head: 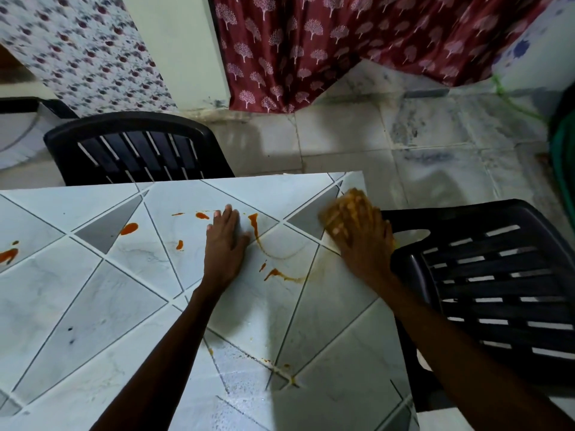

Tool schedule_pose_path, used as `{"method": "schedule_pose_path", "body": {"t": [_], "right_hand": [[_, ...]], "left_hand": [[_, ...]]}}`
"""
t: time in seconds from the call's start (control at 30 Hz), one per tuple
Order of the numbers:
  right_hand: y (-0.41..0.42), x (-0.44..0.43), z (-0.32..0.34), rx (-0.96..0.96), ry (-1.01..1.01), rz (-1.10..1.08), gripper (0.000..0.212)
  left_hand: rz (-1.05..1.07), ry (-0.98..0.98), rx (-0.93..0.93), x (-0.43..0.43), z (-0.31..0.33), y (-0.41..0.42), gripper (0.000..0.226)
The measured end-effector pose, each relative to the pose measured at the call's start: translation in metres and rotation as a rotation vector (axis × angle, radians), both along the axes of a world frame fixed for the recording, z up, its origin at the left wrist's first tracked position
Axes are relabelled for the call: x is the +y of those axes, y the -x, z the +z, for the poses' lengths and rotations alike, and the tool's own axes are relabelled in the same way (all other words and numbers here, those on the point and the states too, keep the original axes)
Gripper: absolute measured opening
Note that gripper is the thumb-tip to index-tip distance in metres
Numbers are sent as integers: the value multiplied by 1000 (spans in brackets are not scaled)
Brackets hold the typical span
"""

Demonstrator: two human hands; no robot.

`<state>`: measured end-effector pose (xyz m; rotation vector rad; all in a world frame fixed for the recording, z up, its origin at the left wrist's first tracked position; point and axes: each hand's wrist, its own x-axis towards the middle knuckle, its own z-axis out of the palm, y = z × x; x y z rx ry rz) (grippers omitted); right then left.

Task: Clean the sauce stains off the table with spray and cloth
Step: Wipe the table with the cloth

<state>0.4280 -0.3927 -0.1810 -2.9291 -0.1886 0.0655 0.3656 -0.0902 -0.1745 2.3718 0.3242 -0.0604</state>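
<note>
While the left hand [225, 241] lies flat, the right hand [364, 244] presses the cloth [339, 206]

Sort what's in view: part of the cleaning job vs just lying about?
Job: table, sauce stains, yellow cloth under the right hand, left hand flat on the table.
Lying about: black chair behind the table, black chair at right, red curtain.

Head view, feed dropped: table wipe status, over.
Left hand flat on white tiled table. Right hand presses yellow cloth near far right corner. Orange sauce stains unwiped centre and left. Spray not in view.
</note>
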Motion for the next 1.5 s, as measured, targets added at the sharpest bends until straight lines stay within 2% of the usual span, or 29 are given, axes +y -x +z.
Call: {"method": "schedule_pose_path", "body": {"t": [0.07,0.1,0.2,0.27,0.3,0.37,0.43,0.5,0.57,0.67,0.8,0.87,1.0,1.07,1.13,1.23,1.33,1.4,1.5], "right_hand": [[-26,36,2,-9,-13,-86,66],[-25,55,2,-14,-22,-63,66],[35,71,5,-25,-13,247,62],[87,45,11,2,-21,431,61],[105,25,12,9,-35,455,62],[108,-11,10,-24,-36,342,67],[72,-23,7,-31,-11,122,70],[21,-1,6,-3,-23,-59,70],[-15,35,5,2,-33,-117,66],[6,62,4,-16,-5,10,63],[120,19,10,0,-50,328,69],[131,-11,5,-5,-53,274,76],[19,-3,-1,20,16,-104,70],[-42,33,5,34,-2,-150,66],[-62,69,9,23,-6,-125,65],[-1,94,6,-27,19,90,64],[102,60,11,-33,-42,258,68],[140,16,5,-43,-37,254,71],[97,-25,-5,-6,37,57,66]], "left_hand": [[-8,-79,-37,-7,3,7,60],[-13,-110,-71,-11,5,11,59],[-22,-155,-144,-25,11,25,54],[-31,-181,-147,-27,11,34,53],[-33,-189,-131,-27,11,40,54],[-34,-200,-103,-24,8,52,57],[-50,-202,-78,-23,4,60,62],[-85,-206,-57,-23,1,65,66],[-103,-214,-48,-23,0,65,66],[-86,-204,-38,-26,4,64,62],[-74,-222,-26,-32,4,68,64],[-69,-225,-6,-31,4,68,65],[-111,-240,9,-24,4,68,65],[-137,-251,3,-22,3,68,63],[-126,-235,6,-23,4,65,62],[-125,-211,-4,-22,7,62,61],[-129,-215,-11,-21,7,64,63],[-112,-207,7,-22,7,65,66],[-105,-228,29,-26,6,66,71]]}}
